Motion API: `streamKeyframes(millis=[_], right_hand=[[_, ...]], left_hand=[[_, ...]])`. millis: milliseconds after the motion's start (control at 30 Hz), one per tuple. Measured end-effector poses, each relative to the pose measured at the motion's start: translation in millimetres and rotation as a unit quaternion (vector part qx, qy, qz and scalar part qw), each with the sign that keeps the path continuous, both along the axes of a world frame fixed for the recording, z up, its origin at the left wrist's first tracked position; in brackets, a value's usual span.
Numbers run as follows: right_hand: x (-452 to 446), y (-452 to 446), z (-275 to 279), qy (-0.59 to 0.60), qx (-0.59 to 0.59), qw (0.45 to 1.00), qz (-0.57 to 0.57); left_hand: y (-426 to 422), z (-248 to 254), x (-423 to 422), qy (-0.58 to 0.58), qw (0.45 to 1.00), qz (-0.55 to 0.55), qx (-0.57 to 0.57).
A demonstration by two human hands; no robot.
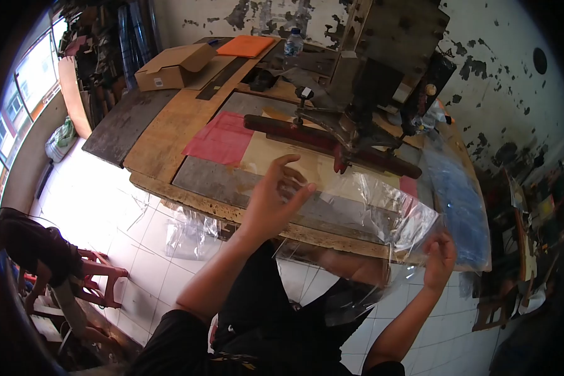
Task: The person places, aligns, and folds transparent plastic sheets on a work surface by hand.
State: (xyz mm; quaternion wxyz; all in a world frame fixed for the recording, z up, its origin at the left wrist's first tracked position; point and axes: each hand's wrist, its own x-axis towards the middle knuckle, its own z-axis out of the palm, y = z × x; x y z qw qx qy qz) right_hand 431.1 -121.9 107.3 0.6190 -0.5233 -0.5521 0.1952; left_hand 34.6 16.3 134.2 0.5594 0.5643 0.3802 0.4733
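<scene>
From here, the left hand (pixel 272 200) is up over the table's (pixel 160 147) near edge, fingers loosely curled, thumb sticking out. Right hand (pixel 442 257)'s out toward the near right corner, fingers bunched in a pinch. Both forearms bare.

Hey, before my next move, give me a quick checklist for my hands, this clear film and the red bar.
1. Right hand on the clear film: ok, the fingers appear to pinch its right side.
2. Left hand gripping the film: not ok, its fingers are spread and loosely curled, with no grip visible.
3. Film lying flat: not ok, it is creased and part hangs past the front edge of the table.
4. Hands out from under the red bar: ok, both are in front of it.
5. Bar raised off the sheets beneath: cannot tell from this angle.
6. Water bottle away from the film: ok, it stands at the back.
</scene>
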Motion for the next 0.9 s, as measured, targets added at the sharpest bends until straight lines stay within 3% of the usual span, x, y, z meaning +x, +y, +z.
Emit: streamKeyframes(millis=[33, 67, 167, 300, 367, 467, 667, 900], right_hand=[[2.2, -2.7, 1.1, -0.009, 0.042, 0.998, 0.050], [2.6, -5.7, 2.5, -0.017, 0.083, 0.991, 0.100], [-1.2, -19.5, 13.5, -0.040, 0.094, 0.987, 0.123], [8.2, -30.5, 19.3, -0.038, 0.145, 0.976, 0.159], [18.0, -40.9, 14.8, 0.028, 0.147, 0.988, 0.044], [22.1, -41.8, 36.0, -0.060, 0.088, 0.994, -0.039], [-8.7, -32.5, 46.6, -0.012, 0.068, 0.985, -0.157], [-15.3, -23.6, 49.6, 0.001, 0.059, 0.992, -0.111]], left_hand=[[7.9, -11.5, 4.5, 0.133, 0.979, 0.061, 0.142], [14.5, -22.4, 9.2, 0.261, 0.917, 0.118, 0.278], [24.0, -42.1, 26.3, 0.255, 0.914, 0.071, 0.307], [6.9, -33.2, 33.9, 0.207, 0.959, -0.031, 0.190], [2.1, -20.1, 31.4, -0.018, 0.984, -0.168, 0.058], [-15.0, 9.8, 15.6, -0.078, 0.986, -0.139, 0.052], [-44.8, 59.2, 0.0, -0.093, 0.989, -0.061, 0.092], [-55.9, 68.6, -11.5, -0.070, 0.987, -0.020, 0.141]])
